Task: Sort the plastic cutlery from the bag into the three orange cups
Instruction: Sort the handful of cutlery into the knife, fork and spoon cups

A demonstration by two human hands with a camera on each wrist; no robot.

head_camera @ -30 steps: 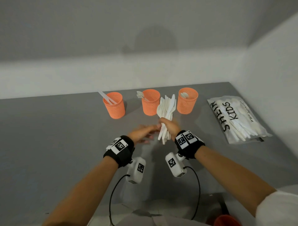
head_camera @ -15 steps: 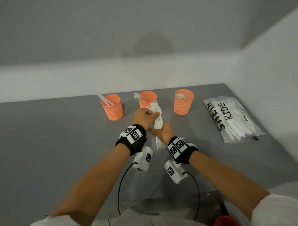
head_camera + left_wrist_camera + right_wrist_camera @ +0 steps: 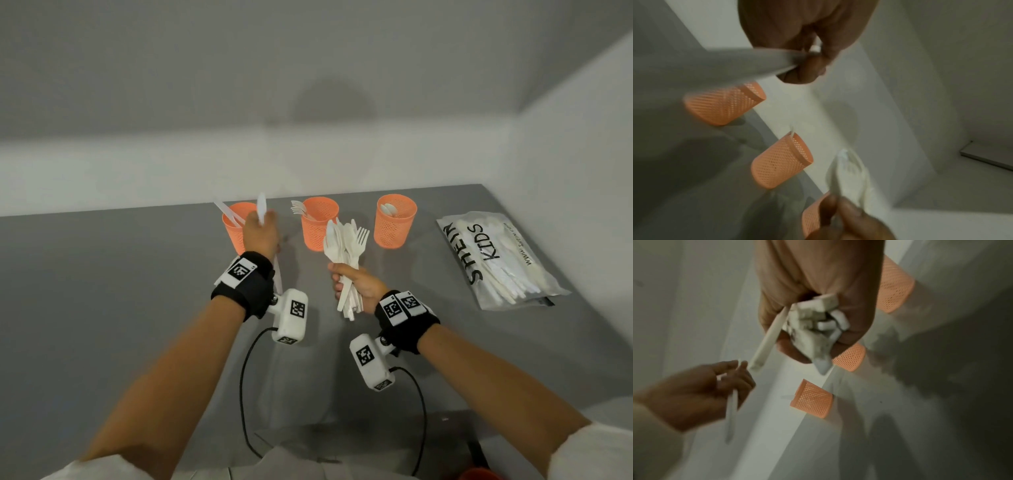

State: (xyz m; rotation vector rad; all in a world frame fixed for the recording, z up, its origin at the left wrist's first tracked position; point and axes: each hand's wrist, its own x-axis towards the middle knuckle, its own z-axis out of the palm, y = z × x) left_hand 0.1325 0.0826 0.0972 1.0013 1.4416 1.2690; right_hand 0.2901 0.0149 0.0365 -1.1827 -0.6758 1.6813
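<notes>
Three orange mesh cups stand in a row at the table's far side: the left cup (image 3: pixel 234 222) holds knives, the middle cup (image 3: pixel 318 222) forks, the right cup (image 3: pixel 394 221) spoons. My left hand (image 3: pixel 261 233) pinches one white plastic knife (image 3: pixel 262 210) upright in front of the left cup. My right hand (image 3: pixel 356 286) grips a bundle of white cutlery (image 3: pixel 346 253) by the handles, heads up, in front of the middle cup. In the right wrist view the handle ends (image 3: pixel 818 316) stick out of the right fist. The bag (image 3: pixel 496 257) lies at the right with more cutlery inside.
The grey table (image 3: pixel 102 308) meets white walls behind and to the right. Wrist-camera cables (image 3: pixel 243 394) hang near the front edge. An orange object (image 3: pixel 476 474) shows at the bottom right corner.
My left hand drew a knife out of the bundle and carried it left toward the left cup. My right hand, with the bundle, shifted slightly right.
</notes>
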